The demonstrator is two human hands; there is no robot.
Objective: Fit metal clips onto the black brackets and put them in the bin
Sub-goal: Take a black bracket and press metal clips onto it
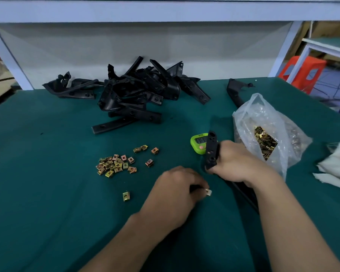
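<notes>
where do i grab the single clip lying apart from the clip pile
Pinch the lone clip across its two side edges, from straight above: it lies flat on the mat, clear of the clip pile, so both edges are free.

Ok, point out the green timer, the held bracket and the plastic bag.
green timer (194, 143): head view, its green casing.
held bracket (212, 144): head view, upper holed face.
plastic bag (259, 108): head view, clear upper wall.

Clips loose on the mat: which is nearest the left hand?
The lone clip, lying by itself just left of the left hand, which pinches a second clip. All others sit farther back, in the pile or scattered behind it.
</notes>
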